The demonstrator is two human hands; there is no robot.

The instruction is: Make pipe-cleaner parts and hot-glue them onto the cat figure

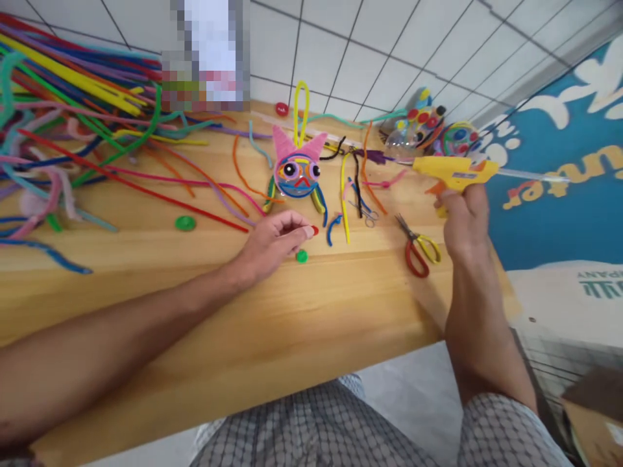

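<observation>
Between thumb and fingertips, my left hand [280,239] pinches a small red button [315,231] just above the table. Close below it lies a green button [302,256]. My right hand [464,217] is wrapped round the handle of a yellow glue gun [455,172], raised at the right with its nozzle toward the left and a clear glue stick [530,175] out of its back. Beyond my left hand stands a craft figure [298,175] with pink pointed ears, round black-and-white eyes, a red mouth and a yellow loop on top.
Scissors [417,250] with red and yellow handles lie below the glue gun. Pipe cleaners [97,117] heap up at the left, with loose pieces scattered around. Another green button [185,223] lies left, a red one [281,109] at the back. Decorated balls [457,139] stand back right.
</observation>
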